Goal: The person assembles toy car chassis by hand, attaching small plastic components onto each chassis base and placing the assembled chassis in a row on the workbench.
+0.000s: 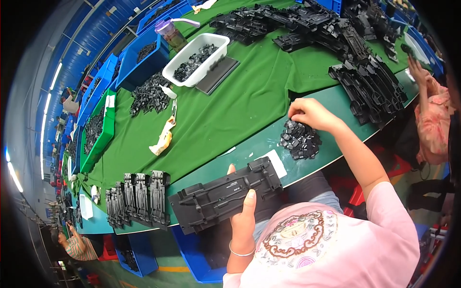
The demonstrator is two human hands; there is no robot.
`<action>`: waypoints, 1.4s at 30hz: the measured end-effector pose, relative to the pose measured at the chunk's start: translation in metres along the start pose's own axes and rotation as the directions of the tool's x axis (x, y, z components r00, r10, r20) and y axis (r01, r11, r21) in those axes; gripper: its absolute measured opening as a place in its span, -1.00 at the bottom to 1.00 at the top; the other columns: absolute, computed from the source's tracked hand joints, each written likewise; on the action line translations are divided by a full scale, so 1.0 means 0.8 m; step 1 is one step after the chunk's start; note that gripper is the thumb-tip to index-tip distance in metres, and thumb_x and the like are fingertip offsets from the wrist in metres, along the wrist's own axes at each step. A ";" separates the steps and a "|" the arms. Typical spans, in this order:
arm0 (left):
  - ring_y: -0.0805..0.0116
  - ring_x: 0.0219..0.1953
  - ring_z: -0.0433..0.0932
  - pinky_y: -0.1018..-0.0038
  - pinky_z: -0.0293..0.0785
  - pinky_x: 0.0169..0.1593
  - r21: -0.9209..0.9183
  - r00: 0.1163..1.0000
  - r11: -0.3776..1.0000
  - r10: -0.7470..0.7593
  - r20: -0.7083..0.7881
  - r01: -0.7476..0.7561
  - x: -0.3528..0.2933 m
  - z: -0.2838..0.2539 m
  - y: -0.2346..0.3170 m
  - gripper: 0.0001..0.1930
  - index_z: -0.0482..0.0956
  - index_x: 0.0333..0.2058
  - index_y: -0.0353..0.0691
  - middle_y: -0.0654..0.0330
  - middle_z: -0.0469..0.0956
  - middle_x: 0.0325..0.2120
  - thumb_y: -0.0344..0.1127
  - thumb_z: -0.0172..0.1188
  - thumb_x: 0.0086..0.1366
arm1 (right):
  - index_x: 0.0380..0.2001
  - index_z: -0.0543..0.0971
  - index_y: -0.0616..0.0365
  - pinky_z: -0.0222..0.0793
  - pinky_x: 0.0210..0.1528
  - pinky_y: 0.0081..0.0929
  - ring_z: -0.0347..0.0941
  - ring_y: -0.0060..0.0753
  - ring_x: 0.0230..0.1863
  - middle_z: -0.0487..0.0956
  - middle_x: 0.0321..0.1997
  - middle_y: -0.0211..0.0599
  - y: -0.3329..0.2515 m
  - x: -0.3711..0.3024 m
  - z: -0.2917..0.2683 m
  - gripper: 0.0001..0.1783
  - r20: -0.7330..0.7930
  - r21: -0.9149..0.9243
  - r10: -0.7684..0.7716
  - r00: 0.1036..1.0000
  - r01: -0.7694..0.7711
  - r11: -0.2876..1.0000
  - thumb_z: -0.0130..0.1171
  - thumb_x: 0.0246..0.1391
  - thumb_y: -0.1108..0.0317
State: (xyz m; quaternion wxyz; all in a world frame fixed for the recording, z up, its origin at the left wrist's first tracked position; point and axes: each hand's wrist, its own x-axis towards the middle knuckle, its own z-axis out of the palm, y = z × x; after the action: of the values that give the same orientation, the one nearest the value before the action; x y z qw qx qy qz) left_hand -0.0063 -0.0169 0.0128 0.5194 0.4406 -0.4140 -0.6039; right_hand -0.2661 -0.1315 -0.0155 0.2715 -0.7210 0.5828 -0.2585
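My left hand [243, 216] grips a long black plastic chassis part [224, 193] at the table's near edge, thumb on top. My right hand [311, 114] reaches forward and rests its fingers on a small heap of little black plastic pieces [301, 139] on the green table [230, 110]. Whether a piece is pinched in those fingers is hidden.
A row of finished black chassis parts [138, 198] lies to the left. A white tray [196, 58] of small parts, blue bins [144, 62], a purple bottle [172, 32] and large stacks of black parts [370, 86] stand farther back. Another person's hand [418, 69] works at right.
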 end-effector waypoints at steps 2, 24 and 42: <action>0.40 0.00 0.19 0.47 0.05 0.09 0.014 1.000 1.000 0.011 -0.014 -0.011 0.000 -0.006 -0.001 -0.41 -0.01 0.09 -0.37 0.09 0.16 0.00 -0.45 -0.03 0.07 | -0.54 0.46 0.15 0.27 -0.30 -0.39 0.37 -0.23 -0.35 0.42 -0.45 -0.26 -0.008 0.011 0.007 -0.87 0.063 -0.084 0.029 0.998 -0.024 0.996 0.13 -0.28 0.40; 0.34 -0.23 0.36 0.49 0.32 -0.18 0.118 0.984 0.992 -0.016 -0.177 0.038 0.005 -0.004 0.013 -0.56 0.23 -0.03 -0.37 0.13 0.34 -0.18 -0.31 0.02 0.13 | -0.53 0.30 0.22 0.23 -0.46 -0.42 0.35 -0.35 -0.50 0.41 -0.56 -0.25 0.002 0.008 0.024 -0.86 -0.148 0.349 -0.211 0.966 0.250 0.903 0.05 -0.19 0.47; 0.34 -0.27 0.36 0.51 0.33 -0.24 0.284 0.950 0.958 -0.123 0.286 0.038 0.099 0.106 0.005 -0.56 0.19 -0.01 -0.34 0.12 0.33 -0.17 -0.33 -0.01 0.13 | -0.43 0.28 0.17 0.29 -0.43 -0.33 0.41 -0.13 -0.43 0.45 -0.49 -0.21 0.020 0.035 0.026 -0.78 -0.725 0.122 -0.139 0.674 0.324 0.938 0.07 -0.16 0.38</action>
State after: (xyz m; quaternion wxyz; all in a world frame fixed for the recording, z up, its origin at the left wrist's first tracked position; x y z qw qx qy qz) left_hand -0.0926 -0.0920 0.0311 0.3589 0.4282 -0.5493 -0.6214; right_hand -0.2574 -0.1599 -0.0398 0.0775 -0.5964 0.5091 -0.6157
